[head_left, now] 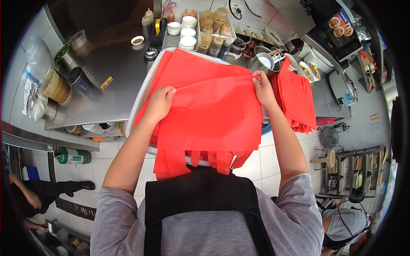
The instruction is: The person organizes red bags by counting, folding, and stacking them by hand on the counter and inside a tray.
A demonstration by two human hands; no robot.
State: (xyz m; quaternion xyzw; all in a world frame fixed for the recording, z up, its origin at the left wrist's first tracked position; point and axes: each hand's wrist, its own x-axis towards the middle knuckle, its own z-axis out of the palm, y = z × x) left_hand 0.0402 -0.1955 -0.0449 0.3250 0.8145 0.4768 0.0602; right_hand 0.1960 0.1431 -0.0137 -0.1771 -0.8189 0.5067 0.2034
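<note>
Holding a red bag (209, 115) by its upper corners, both hands at work over a white tub (137, 104). Left hand (159, 103): closed on the upper left edge, thumb lying along the cloth; its fingers are partly hidden, so their exact hold beneath cannot be told. Right hand (263, 88): pinching the upper right corner between thumb and fingers. The red bag lies spread between them, broad face up, over more red bags (188, 59) (how many is unclear, the layers overlap); handle loops hang at the near side, close to the black apron (198, 196).

To the right of the right forearm, a second pile of red bags (295, 96), handles toward the back. Behind the tub: stacked white bowls (188, 34), a tray of squeeze bottles (206, 38) and a metal pot (255, 64). To the left on the steel bench (117, 85): a sauce dish (137, 40), a dark tumbler (81, 80) and a tan container (55, 87). On the tiled floor, lower left, a green cylinder (73, 156). Two other people appear at the lower edges of the view.
</note>
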